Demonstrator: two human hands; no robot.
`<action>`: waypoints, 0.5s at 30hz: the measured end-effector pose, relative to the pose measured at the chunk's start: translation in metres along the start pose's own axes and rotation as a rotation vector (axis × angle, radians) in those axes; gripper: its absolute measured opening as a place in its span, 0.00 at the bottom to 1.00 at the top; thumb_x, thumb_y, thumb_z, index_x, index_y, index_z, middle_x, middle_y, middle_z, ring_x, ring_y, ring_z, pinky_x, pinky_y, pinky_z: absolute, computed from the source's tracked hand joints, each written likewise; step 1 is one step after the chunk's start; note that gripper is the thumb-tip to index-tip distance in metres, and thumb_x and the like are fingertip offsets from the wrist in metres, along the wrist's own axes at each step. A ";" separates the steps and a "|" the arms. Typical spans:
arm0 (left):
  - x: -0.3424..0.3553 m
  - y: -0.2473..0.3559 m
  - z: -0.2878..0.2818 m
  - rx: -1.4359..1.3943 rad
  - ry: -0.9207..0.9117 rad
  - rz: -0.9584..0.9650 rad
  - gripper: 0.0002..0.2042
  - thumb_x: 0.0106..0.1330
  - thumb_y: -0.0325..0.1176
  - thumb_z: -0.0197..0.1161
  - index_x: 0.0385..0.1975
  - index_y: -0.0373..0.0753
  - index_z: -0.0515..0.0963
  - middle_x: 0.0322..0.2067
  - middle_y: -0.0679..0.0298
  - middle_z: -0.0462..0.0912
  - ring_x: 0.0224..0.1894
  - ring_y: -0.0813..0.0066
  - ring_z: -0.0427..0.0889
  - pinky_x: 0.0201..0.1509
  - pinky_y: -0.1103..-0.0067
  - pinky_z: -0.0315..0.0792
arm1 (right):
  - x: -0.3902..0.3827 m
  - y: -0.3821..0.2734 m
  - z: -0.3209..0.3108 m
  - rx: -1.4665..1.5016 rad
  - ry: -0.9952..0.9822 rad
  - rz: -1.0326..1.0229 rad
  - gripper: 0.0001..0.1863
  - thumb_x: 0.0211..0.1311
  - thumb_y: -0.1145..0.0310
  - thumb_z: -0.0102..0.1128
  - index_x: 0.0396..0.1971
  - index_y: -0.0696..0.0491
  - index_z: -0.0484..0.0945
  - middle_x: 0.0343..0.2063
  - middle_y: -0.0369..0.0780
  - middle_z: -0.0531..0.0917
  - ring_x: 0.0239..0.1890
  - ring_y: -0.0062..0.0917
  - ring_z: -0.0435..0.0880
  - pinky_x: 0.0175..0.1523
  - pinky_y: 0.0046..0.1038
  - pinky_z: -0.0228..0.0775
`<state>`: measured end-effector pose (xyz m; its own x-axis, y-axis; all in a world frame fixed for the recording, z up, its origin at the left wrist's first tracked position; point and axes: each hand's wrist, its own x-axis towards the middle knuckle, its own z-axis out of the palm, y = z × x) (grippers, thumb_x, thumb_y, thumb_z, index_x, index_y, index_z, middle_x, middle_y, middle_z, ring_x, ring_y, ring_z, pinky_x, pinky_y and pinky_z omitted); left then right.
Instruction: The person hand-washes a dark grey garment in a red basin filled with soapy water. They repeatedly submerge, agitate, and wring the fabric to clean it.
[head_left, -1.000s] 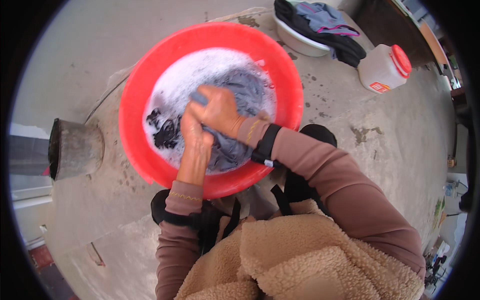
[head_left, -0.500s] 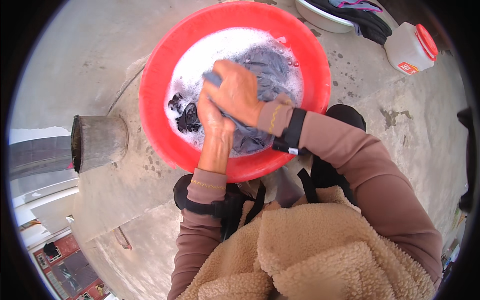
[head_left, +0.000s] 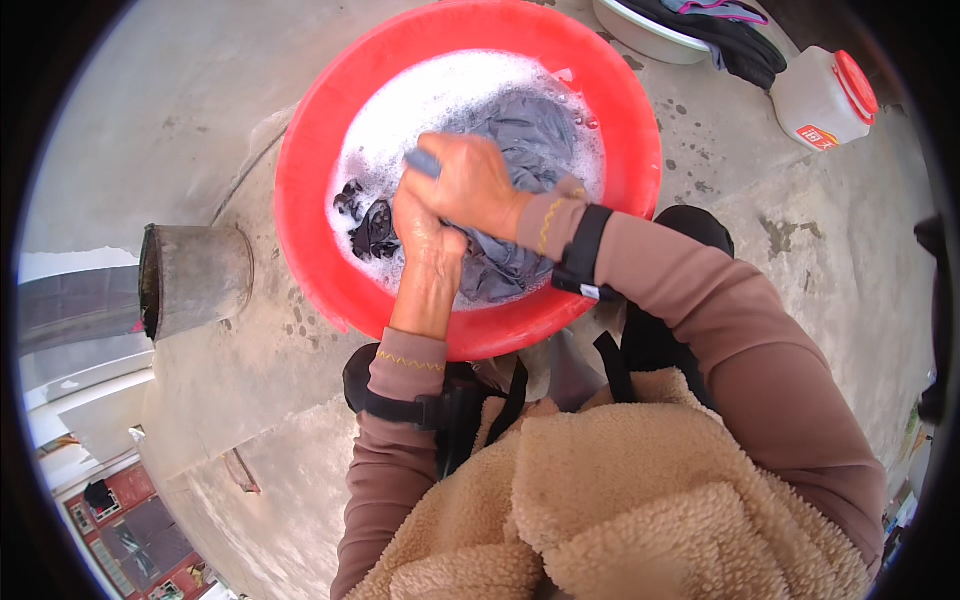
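A wide red basin holds white suds and a soaked grey garment. Above the suds my two hands press together, closed on bunched cloth of that garment. My right hand lies over the top, and a grey fold pokes out past its fingers. Beneath it, my left hand grips from the near left side; its fingers are partly covered by the right hand. A black piece of cloth floats in the suds just left of my left hand.
At the far right stand a white basin with dark clothes over its rim and a whitish plastic tub with a red lid. A grey metal bucket is left of the red basin. My knees flank the basin's near edge.
My hands have stayed clasped on the grey cloth, shifting only slightly. My left forearm has moved a little to the left, and the right hand looks less smeared by motion.
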<state>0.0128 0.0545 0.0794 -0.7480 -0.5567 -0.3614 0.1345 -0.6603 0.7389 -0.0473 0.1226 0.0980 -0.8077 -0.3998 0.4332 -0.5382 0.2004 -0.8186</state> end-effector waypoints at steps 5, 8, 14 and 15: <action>-0.001 -0.001 0.003 -0.181 -0.144 -0.022 0.14 0.72 0.42 0.50 0.43 0.39 0.76 0.37 0.61 0.81 0.42 0.68 0.83 0.50 0.71 0.78 | 0.002 0.011 0.001 0.019 0.014 -0.039 0.14 0.53 0.56 0.62 0.28 0.52 0.79 0.27 0.49 0.82 0.34 0.47 0.83 0.38 0.46 0.73; -0.003 -0.004 0.003 -0.223 -0.174 -0.004 0.13 0.71 0.41 0.50 0.40 0.39 0.77 0.34 0.62 0.81 0.41 0.69 0.83 0.48 0.72 0.79 | 0.006 0.003 -0.007 -0.009 0.018 0.038 0.13 0.54 0.58 0.62 0.27 0.53 0.79 0.26 0.50 0.83 0.33 0.48 0.83 0.38 0.46 0.73; 0.003 -0.009 -0.007 -0.121 -0.041 -0.082 0.14 0.70 0.38 0.49 0.41 0.36 0.77 0.40 0.57 0.83 0.43 0.62 0.83 0.51 0.67 0.78 | 0.004 -0.018 -0.020 -0.070 0.047 0.108 0.12 0.56 0.61 0.60 0.28 0.55 0.80 0.27 0.51 0.83 0.32 0.50 0.82 0.36 0.46 0.74; 0.002 -0.009 -0.011 -0.331 -0.399 -0.050 0.13 0.70 0.39 0.49 0.40 0.37 0.77 0.38 0.59 0.82 0.42 0.65 0.82 0.50 0.69 0.77 | -0.005 -0.023 -0.018 -0.005 -0.050 -0.098 0.12 0.56 0.60 0.61 0.28 0.55 0.80 0.27 0.48 0.83 0.31 0.49 0.82 0.35 0.45 0.73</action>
<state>0.0169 0.0536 0.0659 -0.9396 -0.3275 -0.0994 0.2421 -0.8414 0.4832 -0.0353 0.1365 0.1212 -0.7384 -0.4620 0.4913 -0.6150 0.1623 -0.7716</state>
